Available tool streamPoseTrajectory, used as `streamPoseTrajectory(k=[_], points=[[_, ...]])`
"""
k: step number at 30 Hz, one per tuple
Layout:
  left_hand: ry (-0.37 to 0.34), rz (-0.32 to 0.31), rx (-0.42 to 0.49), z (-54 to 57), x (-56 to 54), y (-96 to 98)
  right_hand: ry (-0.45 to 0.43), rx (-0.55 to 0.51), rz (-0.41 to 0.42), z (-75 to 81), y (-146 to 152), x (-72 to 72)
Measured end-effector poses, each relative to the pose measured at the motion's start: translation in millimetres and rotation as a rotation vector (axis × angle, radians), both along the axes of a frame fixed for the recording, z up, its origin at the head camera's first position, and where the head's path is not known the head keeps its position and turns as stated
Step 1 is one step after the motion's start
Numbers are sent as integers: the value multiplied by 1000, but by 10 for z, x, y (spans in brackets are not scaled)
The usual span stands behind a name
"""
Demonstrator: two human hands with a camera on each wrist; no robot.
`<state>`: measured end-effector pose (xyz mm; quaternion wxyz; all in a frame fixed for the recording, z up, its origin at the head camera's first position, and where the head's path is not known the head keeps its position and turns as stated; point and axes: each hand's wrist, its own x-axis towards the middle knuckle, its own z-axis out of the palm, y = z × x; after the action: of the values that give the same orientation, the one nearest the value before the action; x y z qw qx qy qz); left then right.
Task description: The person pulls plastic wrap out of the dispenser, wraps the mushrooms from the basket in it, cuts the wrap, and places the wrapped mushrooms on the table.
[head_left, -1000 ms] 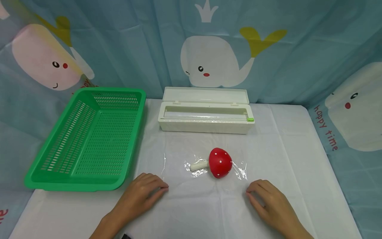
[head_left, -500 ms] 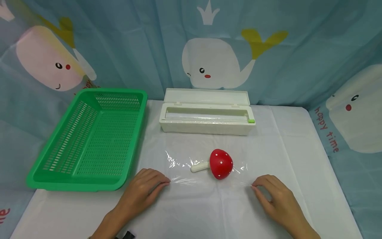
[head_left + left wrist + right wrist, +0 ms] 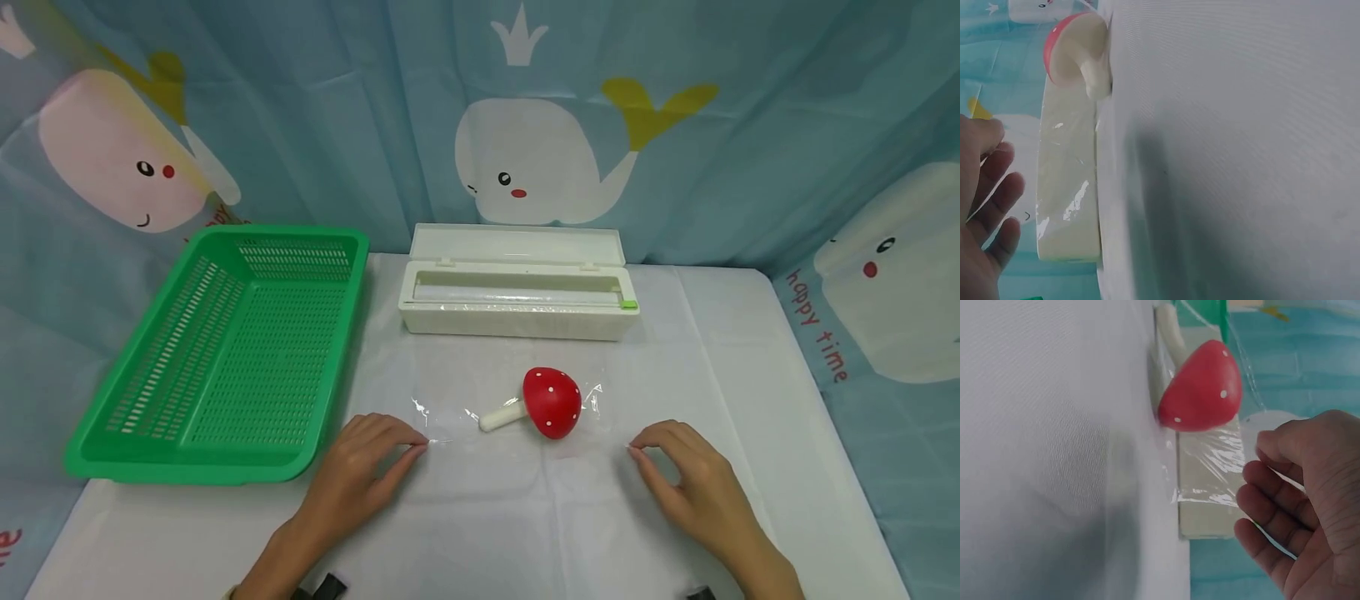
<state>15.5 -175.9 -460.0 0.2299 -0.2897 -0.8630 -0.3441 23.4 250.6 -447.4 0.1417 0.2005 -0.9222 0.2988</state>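
Low in the frame, the left hand (image 3: 363, 463) and right hand (image 3: 692, 482) pinch clear, thin plastic film (image 3: 452, 415), thumbs and fingers together, a white-spotted, red-capped mushroom (image 3: 552, 403) lying on it below centre.

Left hand: I see the person's left hand (image 3: 363, 467) slightly higher in the lower left.
Right hand: the person's right hand (image 3: 693, 487) has also risen, lower right, thumb and forefinger now pinching the clear plastic film (image 3: 450, 421).
Film glints: shifted, now left of centre and right of the mushroom.
Mushroom: the white-dotted red mushroom with a pale stem (image 3: 552, 403) has its cap higher, stem more slanted.
Wrist gear: a dark piece (image 3: 701, 593) has entered at bottom right.
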Motion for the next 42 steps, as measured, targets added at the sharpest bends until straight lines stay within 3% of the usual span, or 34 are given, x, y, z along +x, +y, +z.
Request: streamPoseTrajectory(k=[6, 16, 26, 30, 35, 42], points=[[-56, 56, 46, 3, -74, 43, -38, -64, -30, -17, -62, -93], [-199, 143, 47, 67, -173, 118, -3, -148, -29, -9, -125, -259], [-267, 169, 113, 128, -292, 237, -35, -221, -40, -6, -233, -414], [-389, 158, 162, 138, -341, 291, -68, -267, -72, -16, -306, -460], [-561, 141, 291, 171, -431, 365, -161, -309, -128, -10, -385, -539], [-743, 129, 460, 158, -567, 413, -288, -400, -156, 5, -446, -663]])
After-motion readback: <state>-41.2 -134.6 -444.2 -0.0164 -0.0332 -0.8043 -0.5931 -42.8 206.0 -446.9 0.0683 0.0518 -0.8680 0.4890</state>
